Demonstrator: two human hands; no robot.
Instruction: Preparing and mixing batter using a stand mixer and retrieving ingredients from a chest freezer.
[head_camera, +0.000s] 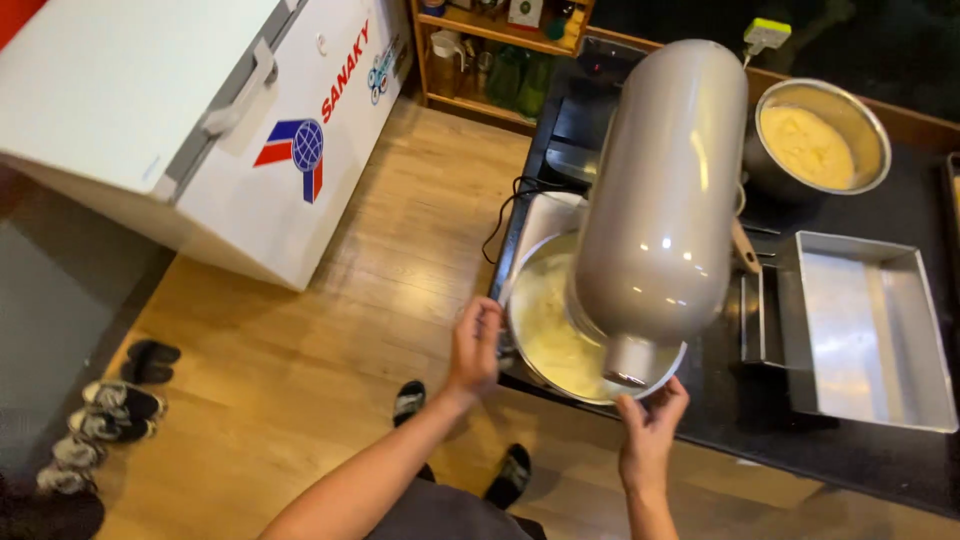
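Observation:
A grey stand mixer (662, 200) stands on the black counter (880, 460) with its head tilted up over a steel mixing bowl (522, 300) that holds pale batter. My left hand (474, 345) grips the bowl's handle at its left rim. At the bowl's near rim, my right hand (652, 425) has its fingers curled on the edge, just below the mixer's attachment hub.
A rectangular metal baking pan (868, 330) lies right of the mixer. A round steel bowl of yellow batter (822, 140) sits behind it. A white chest freezer (190, 120) stands at left on the wooden floor, with shoes (115, 410) beside it and shelves (495, 50) behind.

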